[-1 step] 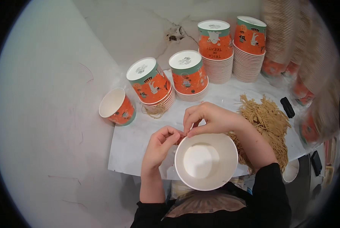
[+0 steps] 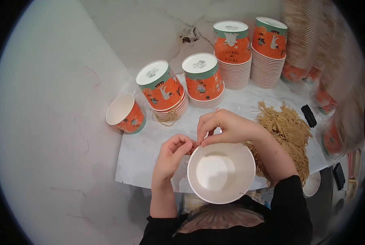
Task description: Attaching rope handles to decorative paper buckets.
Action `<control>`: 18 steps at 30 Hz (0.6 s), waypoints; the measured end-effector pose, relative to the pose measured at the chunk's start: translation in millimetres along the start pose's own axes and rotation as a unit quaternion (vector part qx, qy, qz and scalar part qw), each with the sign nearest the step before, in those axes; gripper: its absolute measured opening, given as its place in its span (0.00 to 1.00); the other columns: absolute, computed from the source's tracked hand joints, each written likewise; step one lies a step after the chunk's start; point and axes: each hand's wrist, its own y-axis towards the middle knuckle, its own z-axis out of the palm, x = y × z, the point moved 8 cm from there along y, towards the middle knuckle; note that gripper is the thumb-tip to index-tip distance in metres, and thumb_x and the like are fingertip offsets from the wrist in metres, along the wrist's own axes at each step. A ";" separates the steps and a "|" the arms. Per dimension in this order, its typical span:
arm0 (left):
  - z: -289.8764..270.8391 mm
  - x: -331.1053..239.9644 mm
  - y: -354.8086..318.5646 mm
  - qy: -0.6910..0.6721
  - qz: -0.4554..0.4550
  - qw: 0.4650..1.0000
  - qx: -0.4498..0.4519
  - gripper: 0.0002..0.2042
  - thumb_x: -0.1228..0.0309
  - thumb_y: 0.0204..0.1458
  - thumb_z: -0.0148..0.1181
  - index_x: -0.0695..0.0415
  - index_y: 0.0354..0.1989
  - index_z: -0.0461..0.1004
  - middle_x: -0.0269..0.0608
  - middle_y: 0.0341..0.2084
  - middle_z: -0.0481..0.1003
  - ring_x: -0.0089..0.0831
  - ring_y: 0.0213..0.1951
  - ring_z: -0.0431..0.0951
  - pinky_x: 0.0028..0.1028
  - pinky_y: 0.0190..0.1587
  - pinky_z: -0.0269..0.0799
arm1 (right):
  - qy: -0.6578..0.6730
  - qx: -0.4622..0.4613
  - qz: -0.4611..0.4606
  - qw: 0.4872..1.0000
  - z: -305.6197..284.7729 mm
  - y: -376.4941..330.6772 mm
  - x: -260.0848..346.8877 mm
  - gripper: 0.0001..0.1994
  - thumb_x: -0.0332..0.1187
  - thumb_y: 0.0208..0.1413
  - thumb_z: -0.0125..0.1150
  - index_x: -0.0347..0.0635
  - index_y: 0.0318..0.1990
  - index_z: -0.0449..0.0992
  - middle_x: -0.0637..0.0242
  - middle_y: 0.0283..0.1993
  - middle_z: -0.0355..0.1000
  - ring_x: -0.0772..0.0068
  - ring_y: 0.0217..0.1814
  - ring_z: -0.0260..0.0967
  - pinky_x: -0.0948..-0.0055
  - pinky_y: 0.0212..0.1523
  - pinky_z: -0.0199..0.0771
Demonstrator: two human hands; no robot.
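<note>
We see both hands meeting at the rim of a white paper bucket (image 2: 221,172), which sits open side up at about six o'clock on the worktop (image 2: 141,159), close to the body. The left hand (image 2: 172,155) is curled nearly closed, thumb and forefinger pinched together at the bucket's ten o'clock edge. The right hand (image 2: 223,126) arches over from one o'clock, fingers bent and pinched down at the same spot on the rim. What they pinch is too small to tell for sure; it looks like a thin strand.

At three o'clock of the bucket lies a heap of tan string pieces (image 2: 286,130), partly covered by the right forearm. A small black object (image 2: 308,115) lies just beyond it.

Toward twelve o'clock we count four stacks of orange printed buckets, bottoms up: two short ones (image 2: 163,87) (image 2: 203,79) nearer, two taller ones (image 2: 232,51) (image 2: 269,49) farther back. One single orange bucket (image 2: 126,113) lies on its side at ten o'clock, mouth towards us. More sleeved stacks (image 2: 313,36) lean at the two o'clock edge.
</note>
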 end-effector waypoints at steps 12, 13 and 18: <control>-5.1 4.4 -8.6 -0.120 -0.065 0.991 0.005 0.10 0.76 0.57 0.60 0.59 0.46 0.69 0.32 0.30 0.75 0.13 0.26 0.71 0.15 0.23 0.64 | 0.082 -0.002 0.096 0.992 1.1 0.5 -7.9 0.06 0.32 0.55 0.67 0.43 0.39 0.83 0.74 0.36 0.80 0.85 0.37 0.71 0.81 0.35 0.65; -2.6 3.3 -9.3 -0.121 -0.066 0.990 0.006 0.10 0.76 0.57 0.60 0.59 0.46 0.69 0.32 0.30 0.75 0.13 0.26 0.71 0.15 0.23 0.64 | 0.083 -0.003 0.097 0.992 2.2 -0.1 -8.6 0.06 0.32 0.55 0.67 0.43 0.39 0.83 0.74 0.36 0.80 0.85 0.37 0.71 0.81 0.35 0.65; -5.5 -17.1 -18.6 0.284 0.031 0.952 -0.114 0.08 0.74 0.55 0.64 0.64 0.41 0.76 0.36 0.32 0.77 0.17 0.28 0.75 0.18 0.25 0.70 | 0.065 -0.048 0.113 0.990 1.6 -0.3 -7.0 0.07 0.32 0.55 0.68 0.40 0.40 0.82 0.73 0.33 0.79 0.85 0.36 0.70 0.81 0.35 0.66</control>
